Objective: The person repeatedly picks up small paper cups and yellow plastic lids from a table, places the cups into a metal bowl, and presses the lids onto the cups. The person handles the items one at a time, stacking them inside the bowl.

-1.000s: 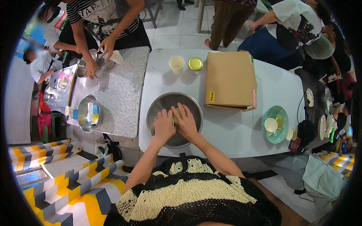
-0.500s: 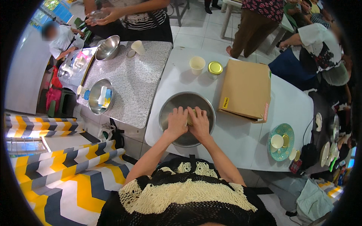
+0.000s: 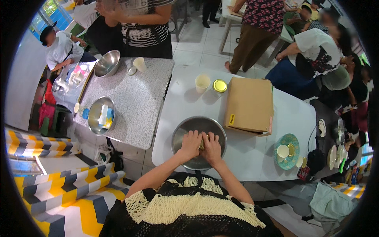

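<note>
A wide steel bowl (image 3: 180, 132) sits near the front edge of the white table, and both my hands are down inside it. My left hand (image 3: 191, 143) and my right hand (image 3: 212, 147) lie side by side, fingers curled inward around a small golden-tan thing (image 3: 203, 143). Only a sliver of it shows between them; its kind is hidden by my fingers. Beyond the bowl stand a pale paper cup (image 3: 202, 82) and a glass jar with a gold lid (image 3: 219, 86). A brown cardboard box (image 3: 249, 103) is to the right of them.
At the right, a teal patterned plate (image 3: 279, 159) carries a white cup (image 3: 283, 151) and a small gold-coloured item. The speckled table (image 3: 130, 102) on the left holds two steel bowls and a cup. Other people stand and sit beyond the tables.
My view has shifted, so the tables and bowl appear lower in the picture. Both hands remain together inside the bowl, around the same small thing.
</note>
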Demonstrator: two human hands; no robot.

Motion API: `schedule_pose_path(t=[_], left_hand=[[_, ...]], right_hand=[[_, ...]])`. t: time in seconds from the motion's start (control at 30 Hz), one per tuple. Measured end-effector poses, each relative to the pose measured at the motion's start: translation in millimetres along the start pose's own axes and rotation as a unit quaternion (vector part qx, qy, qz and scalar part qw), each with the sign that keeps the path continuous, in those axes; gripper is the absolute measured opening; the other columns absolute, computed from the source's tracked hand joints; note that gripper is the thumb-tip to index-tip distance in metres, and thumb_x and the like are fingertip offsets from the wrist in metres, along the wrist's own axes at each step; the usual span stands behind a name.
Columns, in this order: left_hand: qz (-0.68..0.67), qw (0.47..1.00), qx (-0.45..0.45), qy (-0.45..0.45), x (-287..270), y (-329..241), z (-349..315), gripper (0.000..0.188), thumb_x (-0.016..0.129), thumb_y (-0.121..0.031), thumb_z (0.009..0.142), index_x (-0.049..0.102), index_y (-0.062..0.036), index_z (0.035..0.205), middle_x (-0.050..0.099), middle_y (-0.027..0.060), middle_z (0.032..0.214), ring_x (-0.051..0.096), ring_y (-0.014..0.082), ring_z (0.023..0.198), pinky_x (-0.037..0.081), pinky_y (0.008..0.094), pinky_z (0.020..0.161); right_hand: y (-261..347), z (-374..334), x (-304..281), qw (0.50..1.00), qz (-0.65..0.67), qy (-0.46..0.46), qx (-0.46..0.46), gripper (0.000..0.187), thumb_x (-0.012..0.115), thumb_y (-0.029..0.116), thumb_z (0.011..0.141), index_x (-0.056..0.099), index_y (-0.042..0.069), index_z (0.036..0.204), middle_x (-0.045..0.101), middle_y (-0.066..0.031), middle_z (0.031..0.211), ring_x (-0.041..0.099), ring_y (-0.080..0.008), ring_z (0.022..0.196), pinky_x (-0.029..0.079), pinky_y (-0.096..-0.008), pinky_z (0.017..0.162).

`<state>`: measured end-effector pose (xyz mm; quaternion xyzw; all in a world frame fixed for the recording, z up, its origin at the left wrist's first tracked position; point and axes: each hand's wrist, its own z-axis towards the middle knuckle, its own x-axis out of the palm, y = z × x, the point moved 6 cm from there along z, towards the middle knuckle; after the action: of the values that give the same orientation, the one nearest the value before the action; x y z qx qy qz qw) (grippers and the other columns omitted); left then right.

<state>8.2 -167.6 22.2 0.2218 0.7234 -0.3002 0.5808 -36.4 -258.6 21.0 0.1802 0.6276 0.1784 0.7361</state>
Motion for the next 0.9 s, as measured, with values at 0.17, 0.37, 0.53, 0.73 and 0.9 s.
schedule_pose_path(t=[0.17,0.37,0.53,0.73,0.9], left_hand=[[0.003,0.999,0.036,0.027,-2.2,-1.8,-4.9,0.066,0.082,-0.022,0.056,0.054,-0.0057,0.114,0.052,0.0112,0.107,0.053,0.0303,0.103,0.048,0.0430,0.075],[0.012,0.998,0.067,-0.011,3.5,-1.4,-8.3,0.070,0.082,-0.023,0.055,0.053,-0.0070,0.117,0.051,0.0100,0.108,0.051,0.0286,0.103,0.047,0.0428,0.073],[-0.011,0.994,0.095,-0.059,-2.3,0.8,-10.8,0.065,0.081,-0.022,0.055,0.054,-0.0070,0.112,0.051,0.0101,0.105,0.052,0.0289,0.098,0.047,0.0423,0.071],[-0.045,0.993,0.097,-0.050,-2.5,2.7,-10.5,0.062,0.081,-0.021,0.055,0.054,-0.0069,0.108,0.051,0.0112,0.104,0.053,0.0302,0.098,0.047,0.0442,0.071],[-0.029,0.994,0.093,-0.041,-2.8,4.4,-8.5,0.066,0.082,-0.022,0.053,0.053,-0.0065,0.110,0.051,0.0108,0.104,0.053,0.0300,0.099,0.048,0.0442,0.071]], right_hand=[[10.8,-8.8,-1.2,0.999,-0.012,0.009,0.051,0.085,0.084,0.010,0.053,0.047,0.011,0.130,0.048,-0.0151,0.117,0.049,-0.0386,0.102,0.050,-0.0437,0.083],[15.3,-18.0,4.8,0.996,-0.040,-0.062,0.055,0.088,0.084,0.008,0.052,0.046,0.012,0.131,0.047,-0.0173,0.122,0.049,-0.0388,0.105,0.048,-0.0434,0.087],[17.5,-20.6,5.7,0.995,-0.048,-0.065,0.062,0.091,0.083,0.007,0.052,0.044,0.013,0.134,0.044,-0.0163,0.126,0.049,-0.0390,0.107,0.052,-0.0434,0.084],[11.9,-17.9,10.0,0.996,-0.047,-0.039,0.070,0.092,0.083,0.007,0.052,0.042,0.013,0.135,0.045,-0.0160,0.125,0.049,-0.0393,0.106,0.052,-0.0436,0.084],[13.3,-14.7,11.5,0.995,-0.055,-0.042,0.066,0.089,0.082,0.007,0.054,0.043,0.012,0.133,0.045,-0.0167,0.124,0.049,-0.0389,0.105,0.053,-0.0432,0.082]])
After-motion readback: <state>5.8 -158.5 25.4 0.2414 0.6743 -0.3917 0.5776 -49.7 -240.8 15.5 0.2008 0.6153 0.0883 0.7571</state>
